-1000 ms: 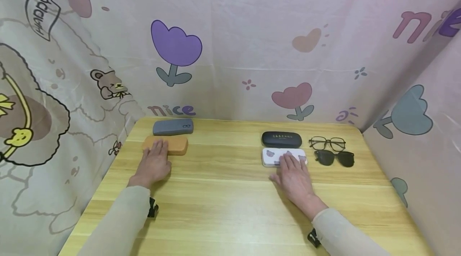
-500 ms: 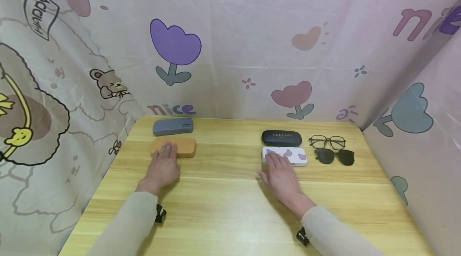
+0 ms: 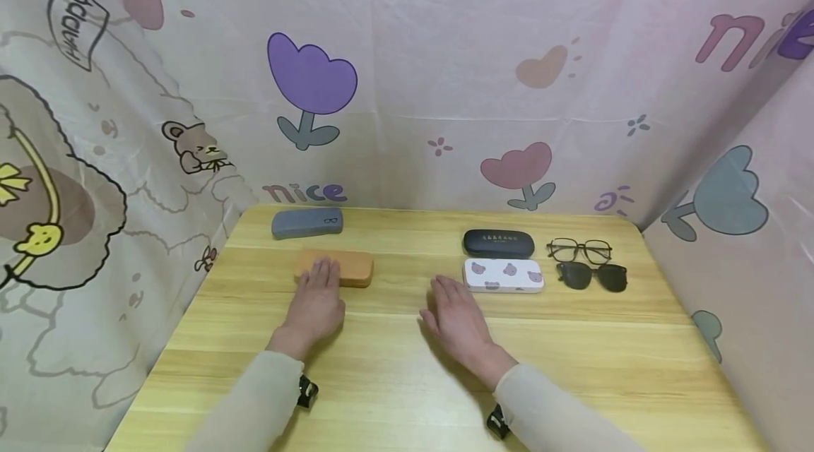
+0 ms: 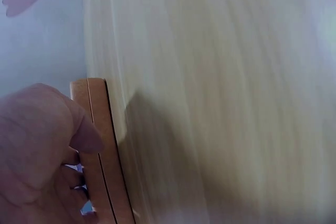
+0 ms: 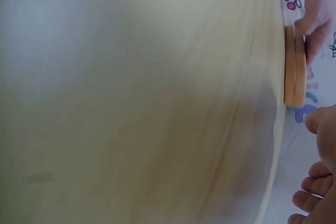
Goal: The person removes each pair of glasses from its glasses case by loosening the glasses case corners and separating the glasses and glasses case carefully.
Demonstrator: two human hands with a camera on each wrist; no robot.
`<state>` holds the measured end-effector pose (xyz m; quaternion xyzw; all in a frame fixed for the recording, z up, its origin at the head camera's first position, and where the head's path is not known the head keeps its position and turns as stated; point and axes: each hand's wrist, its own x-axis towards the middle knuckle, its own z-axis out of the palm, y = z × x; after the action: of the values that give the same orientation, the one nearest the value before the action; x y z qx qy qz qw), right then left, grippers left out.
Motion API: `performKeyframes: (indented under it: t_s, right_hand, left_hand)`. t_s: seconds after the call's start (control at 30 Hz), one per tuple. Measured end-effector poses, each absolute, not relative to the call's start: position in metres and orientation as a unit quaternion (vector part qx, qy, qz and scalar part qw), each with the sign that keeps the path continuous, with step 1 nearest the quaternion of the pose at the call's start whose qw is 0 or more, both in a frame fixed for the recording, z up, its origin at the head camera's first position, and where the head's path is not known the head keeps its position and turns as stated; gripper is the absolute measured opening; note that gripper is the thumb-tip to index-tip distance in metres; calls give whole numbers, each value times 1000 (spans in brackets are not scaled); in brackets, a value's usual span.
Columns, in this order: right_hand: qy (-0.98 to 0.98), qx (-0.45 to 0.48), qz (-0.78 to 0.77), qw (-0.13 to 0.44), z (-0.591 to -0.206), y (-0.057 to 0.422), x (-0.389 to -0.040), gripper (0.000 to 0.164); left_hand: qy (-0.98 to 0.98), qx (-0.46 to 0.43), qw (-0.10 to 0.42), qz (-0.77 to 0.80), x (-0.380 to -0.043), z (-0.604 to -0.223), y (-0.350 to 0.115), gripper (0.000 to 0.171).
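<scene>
My left hand [image 3: 316,307] holds an orange glasses case [image 3: 356,268], fingers laid over its top. In the left wrist view the thumb [image 4: 88,139] rests against the front side of that closed case [image 4: 113,182], near its seam. My right hand [image 3: 459,321] is over the table just left of a white glasses case [image 3: 511,275] printed with bears, fingers loosely extended and holding nothing. In the right wrist view the orange case [image 5: 294,72] lies beyond the right hand [image 5: 323,156], the left thumb at its edge.
A grey glasses case [image 3: 305,223] lies at the back left. Behind the white case is a black one [image 3: 499,244]. Right of these lie clear glasses [image 3: 579,251] and sunglasses [image 3: 591,277]. Patterned cloth [image 3: 407,85] stands along the back and sides of the wooden table [image 3: 407,381].
My left hand has moved the orange case rightward and slightly toward me. My right hand has slid left off the white case, which stays in place.
</scene>
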<state>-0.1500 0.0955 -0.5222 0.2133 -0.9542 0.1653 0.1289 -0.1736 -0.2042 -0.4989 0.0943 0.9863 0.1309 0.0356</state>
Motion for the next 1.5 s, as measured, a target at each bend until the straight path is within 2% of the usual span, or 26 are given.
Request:
performKeyframes:
  t_s: [0.33, 0.5, 0.83, 0.97, 1.13, 1.27, 1.5]
  right_hand:
    - [-954, 221, 171, 104, -526, 79, -148, 67]
    - [-951, 235, 166, 110, -525, 76, -149, 69]
    - [-946, 263, 143, 126, -527, 80, -148, 82]
    - [-945, 269, 133, 133, -528, 83, -146, 82]
    - [-944, 274, 130, 132, -527, 87, -145, 77]
    - [-942, 279, 143, 122, -527, 91, -143, 73]
    - [-937, 301, 138, 113, -523, 99, -141, 71]
  left_hand:
    - [983, 127, 37, 130, -156, -494, -161, 67]
    - [980, 149, 50, 126, -142, -491, -140, 66]
    - [971, 216, 35, 98, -111, -484, -113, 62]
    - [968, 229, 19, 96, -106, -482, -112, 59]
    - [967, 215, -29, 134, -110, -483, -120, 54]
    - [969, 178, -45, 165, -119, -485, -136, 64]
    - [969, 156, 3, 193, -132, -491, -170, 93]
